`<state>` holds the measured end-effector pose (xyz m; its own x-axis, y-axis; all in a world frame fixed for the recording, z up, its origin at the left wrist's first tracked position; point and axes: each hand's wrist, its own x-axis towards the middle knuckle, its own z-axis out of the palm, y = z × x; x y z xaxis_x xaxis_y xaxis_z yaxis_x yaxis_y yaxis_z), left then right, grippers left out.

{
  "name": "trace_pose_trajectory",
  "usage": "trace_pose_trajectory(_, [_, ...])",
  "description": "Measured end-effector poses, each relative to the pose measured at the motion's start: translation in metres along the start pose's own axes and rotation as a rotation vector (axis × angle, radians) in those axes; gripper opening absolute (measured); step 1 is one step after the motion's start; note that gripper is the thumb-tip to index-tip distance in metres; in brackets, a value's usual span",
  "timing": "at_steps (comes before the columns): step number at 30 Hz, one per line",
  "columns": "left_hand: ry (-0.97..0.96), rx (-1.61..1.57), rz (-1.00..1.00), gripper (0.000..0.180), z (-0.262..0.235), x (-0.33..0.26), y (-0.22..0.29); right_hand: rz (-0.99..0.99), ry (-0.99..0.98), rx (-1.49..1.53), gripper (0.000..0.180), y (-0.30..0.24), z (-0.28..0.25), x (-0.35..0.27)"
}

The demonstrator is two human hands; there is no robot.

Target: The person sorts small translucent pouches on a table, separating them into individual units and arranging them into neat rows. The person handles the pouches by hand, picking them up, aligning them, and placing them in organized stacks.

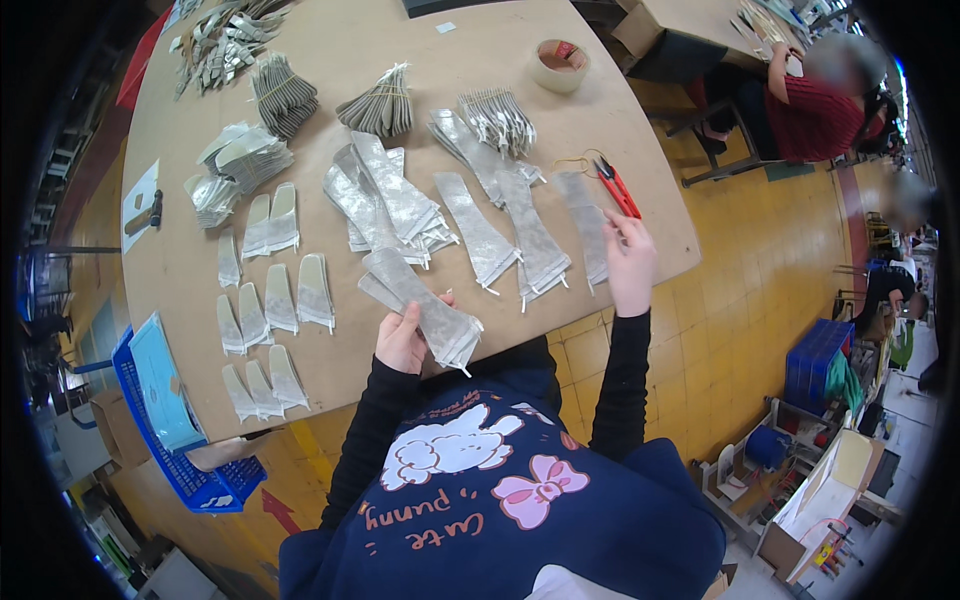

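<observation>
My left hand [402, 342] grips a small stack of grey flared fabric pieces [425, 312] near the table's front edge, thumb on top. Pale thread-like ends stick out at the stack's lower corner. At the right, my right hand [630, 262] has its fingers drawn together at the edge of a single grey fabric piece [583, 225] lying on the table. Just beyond those fingertips lie red-handled snips [618, 190]. Between the hands, more long flared pieces [475, 235] lie flat, some overlapping. A larger pile of them [385, 195] rests beyond my left hand.
Bundled grey pieces [283, 97] and a tape roll [560, 68] stand farther back on the brown table [330, 375]. Short pieces [283, 295] lie in rows at the left. A blue basket [205, 480] adjoins the left edge. Another person [815, 115] sits at the far right.
</observation>
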<state>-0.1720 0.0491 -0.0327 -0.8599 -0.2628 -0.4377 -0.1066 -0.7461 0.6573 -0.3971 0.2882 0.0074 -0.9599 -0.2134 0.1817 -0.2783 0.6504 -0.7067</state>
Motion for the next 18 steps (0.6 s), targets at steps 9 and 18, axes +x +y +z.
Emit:
trace_pose_trajectory(9, [0.107, 0.058, -0.072, 0.038, 0.015, 0.005, -0.009, -0.161, -0.192, -0.031, 0.027, -0.034, 0.046, -0.023])
trace_pose_trajectory(18, [0.130, 0.059, -0.146, 0.036, 0.012, 0.008, -0.008, 0.119, -0.274, 0.181, 0.020, -0.018, 0.011, -0.013])
